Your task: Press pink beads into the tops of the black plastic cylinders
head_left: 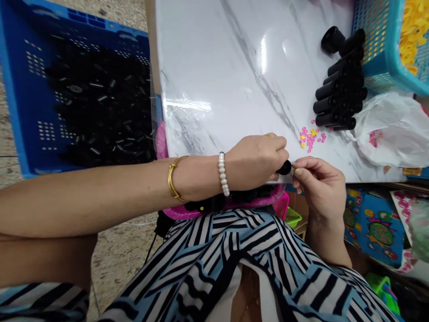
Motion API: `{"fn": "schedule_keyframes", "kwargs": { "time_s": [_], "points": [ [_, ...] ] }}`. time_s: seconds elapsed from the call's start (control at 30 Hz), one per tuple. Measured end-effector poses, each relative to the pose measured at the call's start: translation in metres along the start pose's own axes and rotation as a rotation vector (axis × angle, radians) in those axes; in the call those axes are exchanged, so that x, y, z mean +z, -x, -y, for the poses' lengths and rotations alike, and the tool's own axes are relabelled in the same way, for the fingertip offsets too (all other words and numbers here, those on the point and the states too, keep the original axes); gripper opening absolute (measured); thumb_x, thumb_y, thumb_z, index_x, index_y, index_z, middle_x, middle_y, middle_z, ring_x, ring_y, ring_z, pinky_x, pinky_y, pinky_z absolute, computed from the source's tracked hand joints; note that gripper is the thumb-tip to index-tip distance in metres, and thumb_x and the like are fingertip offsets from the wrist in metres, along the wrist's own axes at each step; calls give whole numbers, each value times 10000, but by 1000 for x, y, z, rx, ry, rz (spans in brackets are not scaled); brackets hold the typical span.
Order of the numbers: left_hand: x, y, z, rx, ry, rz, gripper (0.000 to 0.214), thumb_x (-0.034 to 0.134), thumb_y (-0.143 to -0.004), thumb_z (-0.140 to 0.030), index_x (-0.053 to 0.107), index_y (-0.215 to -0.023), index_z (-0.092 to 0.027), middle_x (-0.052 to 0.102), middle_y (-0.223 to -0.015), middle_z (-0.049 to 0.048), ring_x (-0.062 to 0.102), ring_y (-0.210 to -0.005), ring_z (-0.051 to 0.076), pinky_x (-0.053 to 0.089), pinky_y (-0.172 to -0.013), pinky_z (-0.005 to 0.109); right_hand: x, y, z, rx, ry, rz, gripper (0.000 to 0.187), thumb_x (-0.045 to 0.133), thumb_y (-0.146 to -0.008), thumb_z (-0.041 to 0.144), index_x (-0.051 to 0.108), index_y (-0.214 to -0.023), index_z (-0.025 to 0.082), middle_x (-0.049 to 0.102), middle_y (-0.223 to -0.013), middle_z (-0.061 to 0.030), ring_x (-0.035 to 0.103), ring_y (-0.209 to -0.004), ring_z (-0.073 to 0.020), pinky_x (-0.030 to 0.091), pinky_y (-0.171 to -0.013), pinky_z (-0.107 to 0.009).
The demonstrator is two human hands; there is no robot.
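Observation:
My left hand [256,161] is closed around a short black plastic cylinder [285,167] at the table's near edge, its round end turned toward my other hand. Thumb and forefinger of my right hand [320,183] pinch a tiny yellow piece [294,169] right beside that end; whether it touches the cylinder I cannot tell. Just beyond my hands lies a loose scatter of small pink and yellow pieces [310,137]. Several similar black cylinders [326,105] lie stacked side by side farther right.
A blue crate [16,112] full of black parts stands left of the marble-patterned table [214,67]. On the right are a turquoise basket [377,62] with yellow parts and a white plastic bag [392,134]. A pink container [181,212] with black parts sits below the table edge.

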State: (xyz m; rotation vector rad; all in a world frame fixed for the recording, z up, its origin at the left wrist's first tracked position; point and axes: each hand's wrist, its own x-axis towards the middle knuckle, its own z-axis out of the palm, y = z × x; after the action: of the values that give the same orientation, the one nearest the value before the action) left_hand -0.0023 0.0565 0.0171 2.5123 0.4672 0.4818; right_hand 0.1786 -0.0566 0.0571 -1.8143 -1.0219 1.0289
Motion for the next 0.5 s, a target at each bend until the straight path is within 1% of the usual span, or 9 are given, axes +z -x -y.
{"fn": "schedule_keyframes", "kwargs": {
  "time_s": [0.07,0.13,0.2,0.23,0.33,0.4,0.5],
  "points": [
    [0,0,0,1,2,4,252,685,-933,-390,700,-956,-139,659,-1006,102,621,-924,239,474,-709,331,7,3,4,-51,67,-6,76,817,-829,269,783,-886,232,646,-785,5,552,-596,-94,462,-508,-225],
    [0,0,-1,-2,7,7,278,675,-944,-418,703,-940,-142,657,-995,103,622,-921,244,469,-697,332,14,5,6,-129,122,-41,70,817,-824,270,785,-877,237,635,-888,-13,589,-728,-121,510,-607,-249],
    [0,0,-1,1,12,8,300,661,-954,-438,703,-930,-142,656,-985,103,622,-919,245,471,-697,333,20,4,3,-162,134,-67,78,812,-825,278,770,-875,235,623,-917,-18,609,-799,-142,535,-663,-265],
    [0,0,-1,4,14,7,310,656,-958,-445,703,-930,-140,656,-982,102,622,-917,244,473,-702,334,23,4,1,-145,116,-74,88,810,-826,280,753,-873,230,624,-908,-14,608,-778,-138,534,-652,-262],
    [1,1,0,5,11,-4,344,655,-959,-471,706,-949,-131,654,-982,100,621,-913,238,480,-709,335,25,1,-7,-20,-49,-54,171,809,-829,280,678,-930,238,608,-772,40,561,-584,-96,489,-534,-229],
    [2,1,1,6,2,-9,342,667,-954,-467,706,-976,-128,655,-992,96,622,-914,232,484,-712,331,24,-1,-10,78,-180,12,223,801,-841,293,626,-972,250,578,-654,81,523,-476,-84,450,-465,-211],
    [1,0,0,3,10,25,299,688,-947,-429,707,-1003,-136,656,-1000,77,628,-907,212,493,-733,323,20,-6,-8,205,-308,141,236,788,-851,312,583,-946,243,547,-556,101,504,-412,-91,430,-398,-201]
  ]
}}
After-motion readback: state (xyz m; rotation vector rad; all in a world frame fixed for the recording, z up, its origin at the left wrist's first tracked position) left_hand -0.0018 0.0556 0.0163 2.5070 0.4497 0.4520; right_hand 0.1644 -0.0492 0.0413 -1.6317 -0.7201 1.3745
